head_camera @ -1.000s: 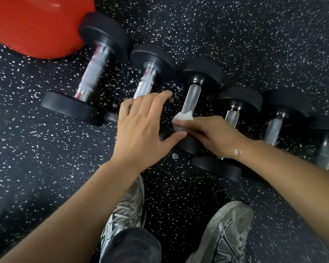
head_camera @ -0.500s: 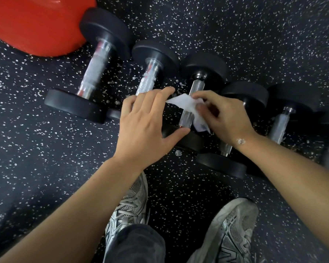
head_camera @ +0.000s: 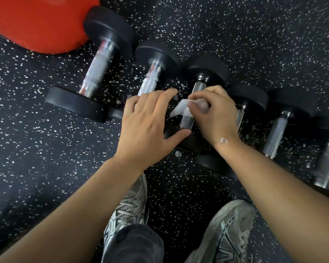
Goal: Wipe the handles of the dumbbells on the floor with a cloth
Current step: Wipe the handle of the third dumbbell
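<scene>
On the speckled floor (head_camera: 36, 152), dumbbells lie in a row w/ a red thing (head_camera: 36, 21) at the far left. Right hand (head_camera: 215, 114) is clamped on a white cloth (head_camera: 180, 109), pressed on the 3rd dumbbell's handle (head_camera: 188, 122). Left hand (head_camera: 148, 126) lies flat, fingers spread, on the 2nd dumbbell (head_camera: 152, 76).

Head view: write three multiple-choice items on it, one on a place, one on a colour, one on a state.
1. Where is the cloth?
A. on the third handle from the left
B. on the floor
C. on a shoe

2. What colour is the big object at top left?
A. blue
B. red
C. green

3. How is the left hand?
A. clenched in a fist
B. holding the cloth
C. open, fingers spread

Answers: 1 A, the right hand presses it around that handle; 2 B, it is plainly red; 3 C, the fingers lie spread, gripping nothing.
</scene>
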{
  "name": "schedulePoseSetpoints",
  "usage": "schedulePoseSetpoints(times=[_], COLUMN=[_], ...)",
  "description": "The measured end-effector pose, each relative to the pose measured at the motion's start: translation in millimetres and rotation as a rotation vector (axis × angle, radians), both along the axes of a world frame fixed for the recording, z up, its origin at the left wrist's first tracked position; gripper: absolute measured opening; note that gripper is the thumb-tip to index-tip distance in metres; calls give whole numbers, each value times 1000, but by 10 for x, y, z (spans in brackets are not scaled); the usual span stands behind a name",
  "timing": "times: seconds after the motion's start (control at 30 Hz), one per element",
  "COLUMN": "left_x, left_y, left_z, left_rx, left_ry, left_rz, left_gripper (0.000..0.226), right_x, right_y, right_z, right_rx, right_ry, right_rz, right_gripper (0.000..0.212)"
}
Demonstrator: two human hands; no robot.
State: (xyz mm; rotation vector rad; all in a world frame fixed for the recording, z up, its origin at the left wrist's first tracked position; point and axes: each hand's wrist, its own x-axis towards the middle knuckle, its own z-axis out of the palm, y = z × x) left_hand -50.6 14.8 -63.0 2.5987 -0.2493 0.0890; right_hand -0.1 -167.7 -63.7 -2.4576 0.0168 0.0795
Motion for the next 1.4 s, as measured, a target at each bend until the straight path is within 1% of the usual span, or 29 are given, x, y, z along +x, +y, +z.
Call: schedulePoseSetpoints(times=[0.07,0.1,0.17,0.23,0.37,0.43,0.53,0.57,0.7,0.8,0.9,0.93,1.0,1.07,1.17,1.27,1.33,1.4], left_x=[-2,0,1,1,1,-1,-3,-2,-2,-4,-2,-1,-3,-3,-2,-1,-6,-3], left_y=[11,15,19,19,21,21,18,18,21,19,17,17,16,14,25,22,20,21], left_z=[3,4,4,3,5,7,9,9,14,9,6,7,10,12,15,16,9,2], left_rx=[-5,-5,1,3,3,-1,-5,-5,-8,-10,-12,-12,-11,-8,-6,-15,-17,-10], left_ry=[-4,-5,-3,-1,8,6,2,2,8,22,23,21,24,34,42,34,29,23], left_rz=[-6,-7,-10,-11,-11,-10,-9,-7,-5,-8,-1,1,2,-2,-4,-8,-11,-7], left_gripper=[82,82,83,83,83,83,83,83,84,85,84,84,84,85,85,84,84,84], right_x=[12,19,32,41,37,7,-57,-70,-13,57,-6,-35,-50,4,157,319,300,169], right_y=[-4,-25,-93,-138,-148,-159,-213,-231,-274,-326,-419,-438,-458,-450,-410,-395,-363,-342], right_z=[97,144,169,122,-14,-50,-51,-48,-22,16,48,52,42,21,-15,-53,-77,-70], right_rx=[57,89,87,19,30,-4,-84,-79,38,26,59,61,25,-21,-62,-66,-39,-47], right_ry=[-37,-52,-70,-75,-109,-108,16,51,75,123,275,295,236,131,-1,-48,-18,5], right_rz=[-13,-17,19,63,72,110,167,183,225,346,524,574,628,582,400,218,214,298], right_gripper=[27,28,19,12,14,20,35,37,29,25,31,33,34,33,27,28,28,28])
